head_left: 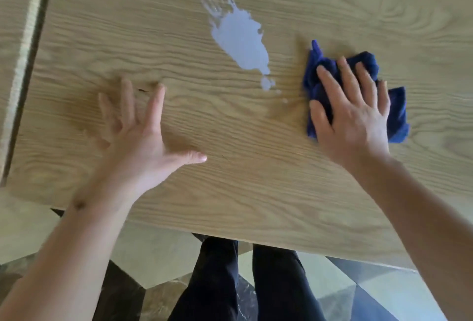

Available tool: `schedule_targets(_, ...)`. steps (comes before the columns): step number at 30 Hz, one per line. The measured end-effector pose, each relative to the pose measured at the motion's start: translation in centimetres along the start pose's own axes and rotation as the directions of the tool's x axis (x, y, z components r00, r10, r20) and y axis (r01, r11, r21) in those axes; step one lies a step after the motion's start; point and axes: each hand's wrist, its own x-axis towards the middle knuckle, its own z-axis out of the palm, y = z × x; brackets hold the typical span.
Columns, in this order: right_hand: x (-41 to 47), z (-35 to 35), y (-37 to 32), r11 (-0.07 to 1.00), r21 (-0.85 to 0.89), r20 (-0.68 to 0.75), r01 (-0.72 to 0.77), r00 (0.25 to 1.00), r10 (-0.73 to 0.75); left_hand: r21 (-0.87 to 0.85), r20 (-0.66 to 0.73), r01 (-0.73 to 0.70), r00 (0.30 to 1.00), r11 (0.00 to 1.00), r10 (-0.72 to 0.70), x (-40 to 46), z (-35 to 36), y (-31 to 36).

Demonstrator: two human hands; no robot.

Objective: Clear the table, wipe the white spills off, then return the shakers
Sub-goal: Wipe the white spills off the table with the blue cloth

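The white spill (240, 44) lies on the wooden surface (256, 179), up and to the left of the blue cloth (395, 113), its long axis slanting from far-left down toward the cloth, its droplet tail nearest. The right hand (355, 113) presses flat on the cloth, fingers spread, and is the nearer grip. The left hand (143, 136) is splayed, holding nothing. No shakers show.
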Motion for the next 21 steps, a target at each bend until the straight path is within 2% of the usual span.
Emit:
schedule_targets(4,6.0,-0.3,0.3,0.994,0.047,-0.078,-0.100,0.992,0.104,0.030,0.105,-0.002,0.994,1.000,-0.001,1.2,0.4,-0.1)
schedule_targets(5,7.4,-0.4,0.2,0.989,0.075,-0.091,-0.128,0.987,0.134,0.045,0.068,-0.011,0.998,0.999,0.008,1.1,1.0,-0.1)
schedule_targets(9,11.2,-0.7,-0.5,0.963,0.146,-0.101,-0.228,0.965,0.243,0.158,-0.248,-0.006,0.968,0.987,0.046,0.1,3.3,0.1)
schedule_targets(13,12.8,-0.8,-0.8,0.962,0.136,-0.087,-0.237,0.964,0.250,0.157,-0.298,0.008,0.954,0.988,0.040,0.4,3.6,0.0)
schedule_targets(21,20.0,-1.6,-4.0,0.958,0.153,-0.053,-0.244,0.966,0.254,0.161,-0.309,0.011,0.950,0.987,0.040,0.6,3.5,-0.1)
